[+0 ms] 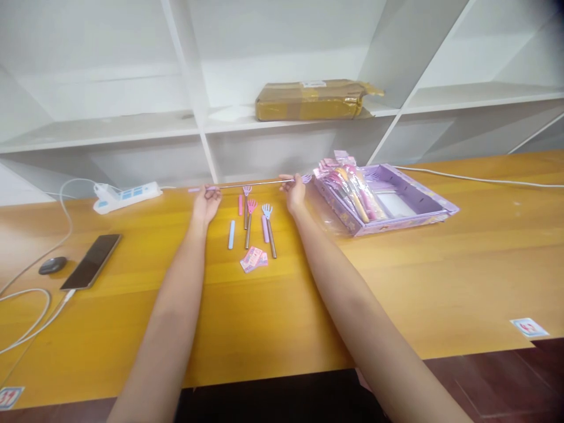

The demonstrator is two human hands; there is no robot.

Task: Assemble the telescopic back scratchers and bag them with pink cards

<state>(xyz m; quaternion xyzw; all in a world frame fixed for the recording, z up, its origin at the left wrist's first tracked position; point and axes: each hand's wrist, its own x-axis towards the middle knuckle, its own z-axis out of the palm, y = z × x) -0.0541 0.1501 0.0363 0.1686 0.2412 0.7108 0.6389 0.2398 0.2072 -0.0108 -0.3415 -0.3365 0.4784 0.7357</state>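
Observation:
A telescopic back scratcher is stretched out level between my two hands, its metal rod drawn long. My left hand is closed around its purple handle end. Near the purple claw head, my right hand grips the other end. On the table below lie a pink claw head with metal rod, a blue one and a purple one. Loose handle sleeves lie beside them: a blue sleeve, a pink sleeve and a purple sleeve. Small printed cards lie nearer to me.
A purple display box stands at the right, with several bagged back scratchers in its left part. At the left are a power strip, a charging phone and a black oval object. A taped carton rests on the shelf.

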